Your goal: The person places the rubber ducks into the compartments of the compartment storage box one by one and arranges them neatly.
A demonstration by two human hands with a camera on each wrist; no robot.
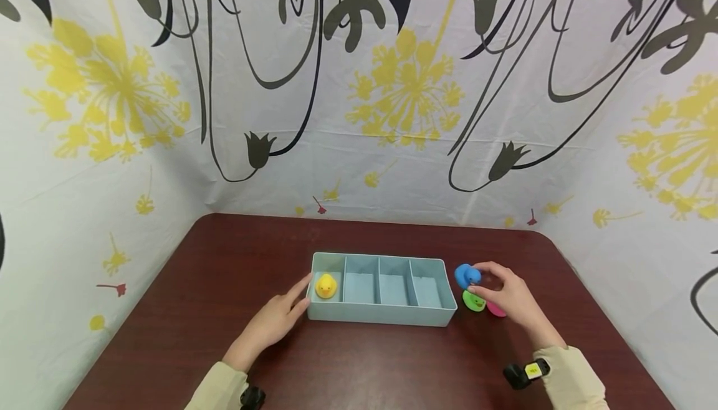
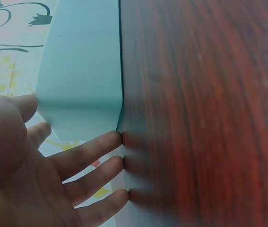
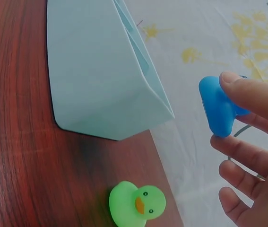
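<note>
My right hand (image 1: 513,298) pinches a blue rubber duck (image 1: 467,276) between thumb and fingers, raised beside the right end of a pale green-blue divided box (image 1: 381,313). In the right wrist view the blue duck (image 3: 217,106) hangs above table height. Below it on the table sits a green rubber duck (image 3: 136,203), and a pink thing (image 1: 496,309) shows partly behind my right hand. A yellow rubber duck (image 1: 326,286) sits in the box's leftmost compartment. My left hand (image 1: 272,319) rests with spread fingers at the box's left end, fingertips on the wall and table.
The box's other compartments (image 1: 361,288) lie in a row to the right of the yellow duck. The dark red-brown table (image 1: 359,366) has rounded far corners. A white cloth with printed flowers (image 1: 336,104) hangs behind and around it.
</note>
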